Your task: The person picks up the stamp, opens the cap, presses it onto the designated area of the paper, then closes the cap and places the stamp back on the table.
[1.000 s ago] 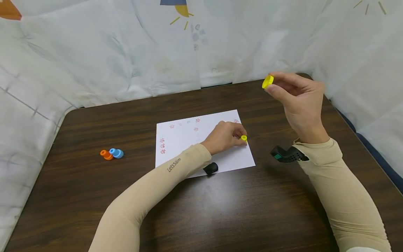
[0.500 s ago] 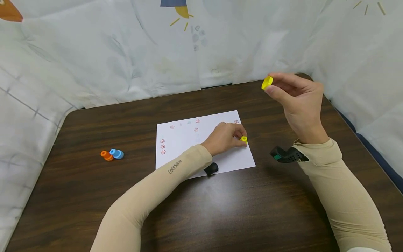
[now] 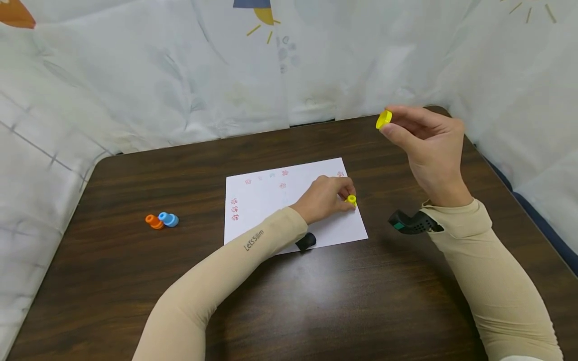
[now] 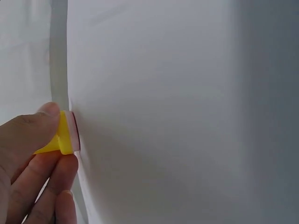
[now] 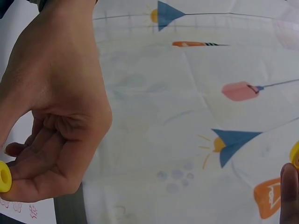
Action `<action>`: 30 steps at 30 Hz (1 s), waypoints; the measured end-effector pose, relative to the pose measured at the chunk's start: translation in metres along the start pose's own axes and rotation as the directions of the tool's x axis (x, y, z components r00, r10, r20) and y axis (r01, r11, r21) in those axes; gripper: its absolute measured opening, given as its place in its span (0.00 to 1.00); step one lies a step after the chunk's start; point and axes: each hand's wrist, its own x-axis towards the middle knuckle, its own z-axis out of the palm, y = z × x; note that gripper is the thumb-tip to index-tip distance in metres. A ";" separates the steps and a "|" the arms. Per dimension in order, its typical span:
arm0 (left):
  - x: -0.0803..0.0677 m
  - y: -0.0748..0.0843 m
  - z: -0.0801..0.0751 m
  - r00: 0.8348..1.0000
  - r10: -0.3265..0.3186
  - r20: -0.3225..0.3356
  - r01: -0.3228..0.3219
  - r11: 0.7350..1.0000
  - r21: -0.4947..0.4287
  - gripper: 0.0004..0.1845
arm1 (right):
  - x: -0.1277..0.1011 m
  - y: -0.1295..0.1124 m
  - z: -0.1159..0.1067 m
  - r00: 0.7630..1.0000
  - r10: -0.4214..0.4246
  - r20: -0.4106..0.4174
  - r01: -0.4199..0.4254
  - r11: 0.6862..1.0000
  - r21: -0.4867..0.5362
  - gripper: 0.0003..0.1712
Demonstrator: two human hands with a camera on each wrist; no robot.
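Observation:
My left hand (image 3: 346,195) pinches a small yellow stamp (image 3: 351,200) and presses it down on the white paper (image 3: 262,198) near its right edge. In the left wrist view the stamp (image 4: 61,135) sits face-on against the paper (image 4: 163,116), held between thumb and fingers (image 4: 42,126). My right hand (image 3: 389,122) is raised above the table's far right and pinches a yellow cap (image 3: 384,119) between thumb and fingertips. The right wrist view shows the left hand (image 5: 60,116) with the stamp (image 5: 4,176), and the cap (image 5: 295,156) at the frame's edge.
Several red stamped marks dot the paper's top and left side. An orange stamp (image 3: 154,221) and a blue stamp (image 3: 169,219) lie together on the dark wooden table (image 3: 316,301) at the left. White patterned cloth (image 3: 135,75) walls in the table's back and sides.
Hardly anything has changed: the left hand stays on the stamp on the paper, and the right hand keeps the cap raised in the same spot.

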 end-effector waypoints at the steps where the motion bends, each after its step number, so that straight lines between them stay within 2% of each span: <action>1: 0.000 0.001 0.000 1.000 -0.002 0.000 0.002 1.000 0.001 0.12 | 0.000 0.000 0.000 1.000 0.000 0.001 0.000 1.000 0.005 0.17; 11: 0.007 0.009 0.002 0.999 -0.005 0.037 0.003 0.998 0.071 0.12 | 0.000 0.001 -0.006 1.000 0.014 -0.008 -0.014 1.000 -0.016 0.18; 23: 0.015 0.021 0.013 0.999 0.020 0.030 -0.024 0.992 0.126 0.12 | -0.001 0.000 -0.022 0.999 0.044 -0.026 -0.043 0.999 0.021 0.18; 30: 0.018 0.026 0.013 0.999 0.009 0.043 -0.014 0.991 0.135 0.12 | -0.001 0.000 -0.026 0.998 0.038 -0.045 -0.039 0.999 -0.013 0.17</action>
